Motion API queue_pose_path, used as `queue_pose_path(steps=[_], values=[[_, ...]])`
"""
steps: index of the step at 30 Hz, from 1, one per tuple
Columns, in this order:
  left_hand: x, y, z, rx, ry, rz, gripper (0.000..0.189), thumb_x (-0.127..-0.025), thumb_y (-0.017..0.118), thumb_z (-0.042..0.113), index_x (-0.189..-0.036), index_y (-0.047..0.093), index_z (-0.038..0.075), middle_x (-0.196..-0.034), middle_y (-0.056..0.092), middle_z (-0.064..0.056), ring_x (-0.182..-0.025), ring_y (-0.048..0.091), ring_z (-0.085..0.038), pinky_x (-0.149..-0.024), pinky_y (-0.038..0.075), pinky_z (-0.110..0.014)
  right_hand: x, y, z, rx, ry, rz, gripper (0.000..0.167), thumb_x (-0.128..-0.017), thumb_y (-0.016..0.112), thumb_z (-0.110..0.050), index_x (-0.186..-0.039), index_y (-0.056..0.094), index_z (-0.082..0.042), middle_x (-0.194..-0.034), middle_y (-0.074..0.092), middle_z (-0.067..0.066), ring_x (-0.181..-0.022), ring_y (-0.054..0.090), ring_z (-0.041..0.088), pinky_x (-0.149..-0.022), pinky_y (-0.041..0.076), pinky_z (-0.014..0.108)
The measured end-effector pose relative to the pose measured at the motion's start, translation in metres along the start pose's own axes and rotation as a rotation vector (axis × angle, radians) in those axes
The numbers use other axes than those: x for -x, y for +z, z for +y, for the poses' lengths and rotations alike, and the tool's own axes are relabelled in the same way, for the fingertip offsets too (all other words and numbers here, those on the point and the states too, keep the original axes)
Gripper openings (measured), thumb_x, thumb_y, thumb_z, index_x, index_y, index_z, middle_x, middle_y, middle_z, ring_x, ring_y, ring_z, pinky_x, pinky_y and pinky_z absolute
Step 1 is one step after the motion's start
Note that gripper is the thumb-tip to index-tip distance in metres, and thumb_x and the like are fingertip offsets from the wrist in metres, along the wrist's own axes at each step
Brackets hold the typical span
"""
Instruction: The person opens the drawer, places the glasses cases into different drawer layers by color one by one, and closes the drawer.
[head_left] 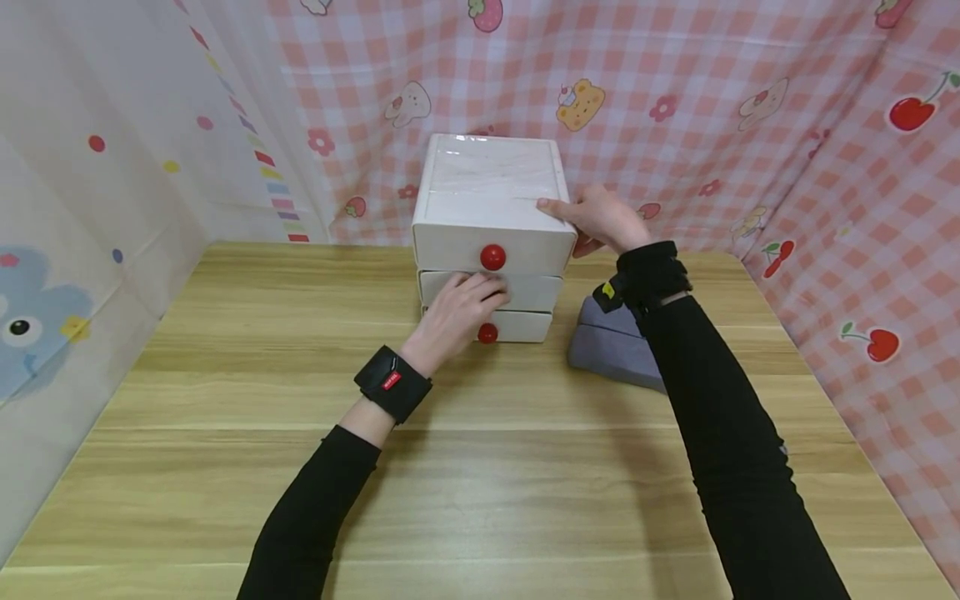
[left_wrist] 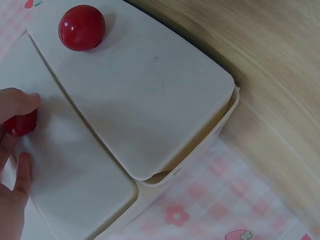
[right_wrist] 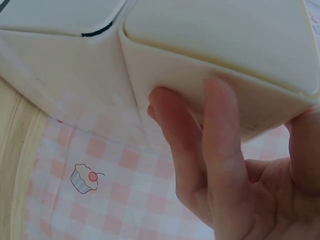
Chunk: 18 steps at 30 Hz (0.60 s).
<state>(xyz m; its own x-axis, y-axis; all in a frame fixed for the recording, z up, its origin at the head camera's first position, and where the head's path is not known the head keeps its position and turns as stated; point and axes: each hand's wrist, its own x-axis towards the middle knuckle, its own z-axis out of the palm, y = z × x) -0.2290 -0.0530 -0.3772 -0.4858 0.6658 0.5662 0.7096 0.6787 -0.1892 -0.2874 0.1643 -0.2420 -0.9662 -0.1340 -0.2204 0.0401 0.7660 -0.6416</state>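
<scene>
A white three-drawer cabinet [head_left: 491,179] stands at the back of the table, each drawer shut or nearly so. My left hand [head_left: 457,315] pinches the red knob [left_wrist: 21,124] of the middle drawer [head_left: 536,292] between thumb and fingers; the hand hides that knob in the head view. Below it is the bottom drawer's red knob [head_left: 487,333], and above it the top drawer's red knob [head_left: 492,257]. My right hand [head_left: 603,218] grips the cabinet's upper right edge, thumb on the top and fingers [right_wrist: 222,120] against the side wall.
A grey, soft-looking block [head_left: 611,354] lies right of the cabinet, partly behind the right forearm. The wooden table [head_left: 480,500] meets a pink checked curtain [head_left: 480,83] behind the cabinet. More curtain hangs at both sides.
</scene>
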Motion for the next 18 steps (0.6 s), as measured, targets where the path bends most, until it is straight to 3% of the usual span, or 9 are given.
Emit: queue_pose_path(steps=[13, 18], values=[[0.0006, 0.0017, -0.0014, -0.023, 0.016, 0.01, 0.029, -0.083, 0.069, 0.002, -0.109, 0.069, 0.013, -0.117, 0.066, -0.001, -0.112, 0.057, -0.019, -0.088, 0.045, -0.033, 0.0015, -0.0002, 0.001, -0.007, -0.002, 0.019, 0.061, -0.089, 0.052, -0.058, -0.106, 0.056, 0.001, -0.082, 0.062, 0.006, -0.06, 0.063, 0.013, -0.062, 0.057, 0.029], [-0.0001, -0.0036, -0.0016, 0.023, -0.003, 0.005, 0.024, -0.085, 0.069, 0.007, -0.108, 0.069, 0.013, -0.114, 0.066, -0.003, -0.109, 0.057, -0.021, -0.088, 0.048, -0.033, 0.0018, 0.0, 0.0014, -0.018, -0.007, 0.016, 0.062, -0.089, 0.053, -0.057, -0.109, 0.056, 0.002, -0.084, 0.064, 0.008, -0.061, 0.064, 0.013, -0.06, 0.057, 0.028]])
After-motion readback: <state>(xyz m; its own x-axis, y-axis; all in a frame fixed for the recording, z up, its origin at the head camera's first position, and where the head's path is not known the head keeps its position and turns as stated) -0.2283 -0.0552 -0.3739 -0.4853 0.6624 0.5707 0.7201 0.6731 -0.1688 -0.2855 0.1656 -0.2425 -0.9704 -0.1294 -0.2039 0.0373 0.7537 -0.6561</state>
